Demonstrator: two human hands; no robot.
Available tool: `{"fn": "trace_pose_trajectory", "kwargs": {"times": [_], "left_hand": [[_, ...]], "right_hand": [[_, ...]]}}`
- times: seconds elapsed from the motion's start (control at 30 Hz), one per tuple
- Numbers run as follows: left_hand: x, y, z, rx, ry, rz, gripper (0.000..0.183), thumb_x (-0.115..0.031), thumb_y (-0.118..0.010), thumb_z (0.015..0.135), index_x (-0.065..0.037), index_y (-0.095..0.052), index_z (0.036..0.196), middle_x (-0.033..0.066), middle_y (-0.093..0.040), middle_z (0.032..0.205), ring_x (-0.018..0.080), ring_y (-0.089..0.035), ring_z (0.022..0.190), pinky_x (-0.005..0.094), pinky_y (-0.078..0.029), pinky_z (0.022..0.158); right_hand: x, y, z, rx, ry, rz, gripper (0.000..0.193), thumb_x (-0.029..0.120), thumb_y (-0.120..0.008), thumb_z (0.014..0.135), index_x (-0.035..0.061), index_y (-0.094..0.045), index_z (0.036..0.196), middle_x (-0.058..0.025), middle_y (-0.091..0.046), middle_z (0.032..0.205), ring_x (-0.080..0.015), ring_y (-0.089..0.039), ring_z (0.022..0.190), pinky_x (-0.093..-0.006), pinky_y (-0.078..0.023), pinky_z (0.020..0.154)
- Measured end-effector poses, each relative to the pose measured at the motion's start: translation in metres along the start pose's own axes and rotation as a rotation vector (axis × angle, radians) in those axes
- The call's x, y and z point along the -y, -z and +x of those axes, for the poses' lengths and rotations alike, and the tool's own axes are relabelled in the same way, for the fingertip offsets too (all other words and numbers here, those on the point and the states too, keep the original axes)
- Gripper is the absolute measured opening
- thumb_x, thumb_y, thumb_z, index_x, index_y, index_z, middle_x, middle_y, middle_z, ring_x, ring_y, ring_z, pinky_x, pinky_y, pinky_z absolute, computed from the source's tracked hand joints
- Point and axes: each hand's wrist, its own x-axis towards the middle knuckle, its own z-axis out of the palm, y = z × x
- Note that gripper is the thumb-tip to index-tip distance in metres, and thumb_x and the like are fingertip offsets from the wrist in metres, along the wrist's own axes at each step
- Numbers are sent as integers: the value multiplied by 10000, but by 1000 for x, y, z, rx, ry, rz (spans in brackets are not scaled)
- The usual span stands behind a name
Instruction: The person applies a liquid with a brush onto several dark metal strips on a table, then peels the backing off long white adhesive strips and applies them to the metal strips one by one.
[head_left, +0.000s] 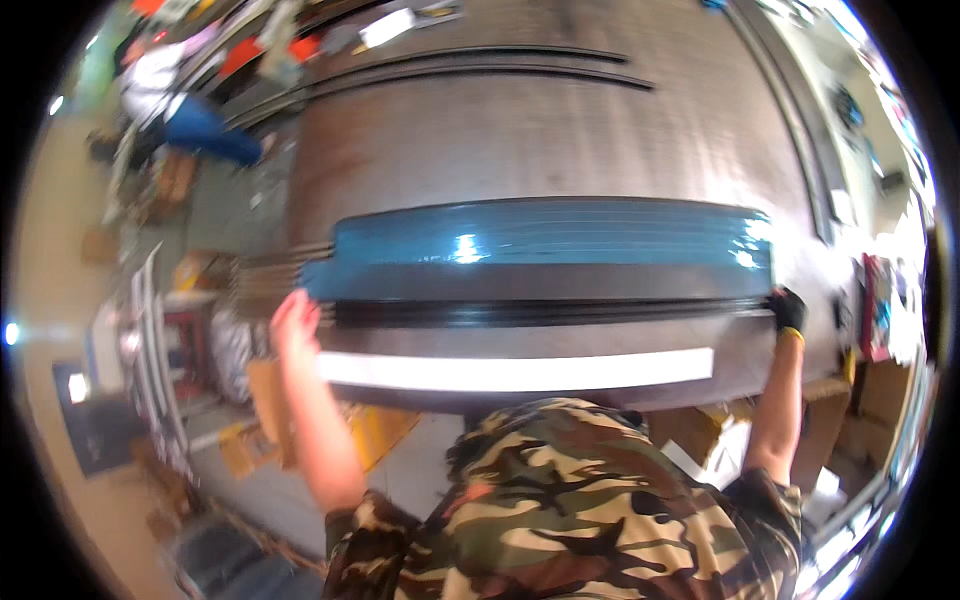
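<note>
A long bundle of strips wrapped in shiny blue film [560,225] lies across the table in front of me. Along its near side run several long black strips [540,313]. My left hand [297,320], bare and slightly blurred, is closed at their left end, fingertips against the edge. At the right end my right hand [789,310], in a black glove, has its fingers curled round the tips of the black strips. Nearer to me a flat white strip [530,370] lies along the table, touched by neither hand.
The brown metal table [520,140] carries two long dark rails [480,75] at its far side. Cardboard boxes [715,435] stand below the near edge. Another person [165,95] is at the far left beside cluttered goods. A long bar [790,110] edges the right side.
</note>
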Motion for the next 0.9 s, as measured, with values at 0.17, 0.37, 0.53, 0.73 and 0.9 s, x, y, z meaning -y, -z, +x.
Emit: {"fn": "trace_pose_trajectory", "kwargs": {"times": [0.17,0.37,0.53,0.73,0.9], "left_hand": [[34,17,-7,-135,-205,79,270,-62,-788,795,12,-706,1041,106,-712,994,165,-664,901,276,-493,881],[75,8,7,-208,-377,330,155,-140,-779,793,-80,-777,936,102,-543,1378,267,-337,1397,384,-265,1143],[87,12,2,-265,-430,398,159,-148,-785,782,-85,-778,928,94,-525,1405,304,-281,1427,399,-240,1162],[95,11,7,-265,-454,510,164,-143,-791,762,-85,-780,915,97,-525,1406,324,-301,1410,402,-237,1167],[91,7,1,-294,-470,542,160,-139,-792,758,-90,-781,910,108,-531,1399,332,-329,1393,399,-242,1166]], "right_hand": [[11,-26,17,-45,66,-308,348,338,-693,855,33,-723,1019,-92,-739,927,-188,-681,870,-331,-516,801],[-7,-14,32,-73,-14,-99,370,263,-742,842,1,-705,1102,-72,-729,954,-160,-656,837,-304,-515,786],[16,-23,24,-47,-54,-150,341,205,-760,832,-2,-706,1097,-62,-720,940,-141,-638,817,-290,-510,761],[-8,-16,33,-90,-53,-67,330,227,-750,830,7,-717,1074,-74,-728,943,-156,-651,841,-299,-514,786],[-9,-17,33,-54,-42,-7,335,254,-745,827,11,-725,1057,-87,-737,959,-175,-668,874,-312,-517,808]]}}
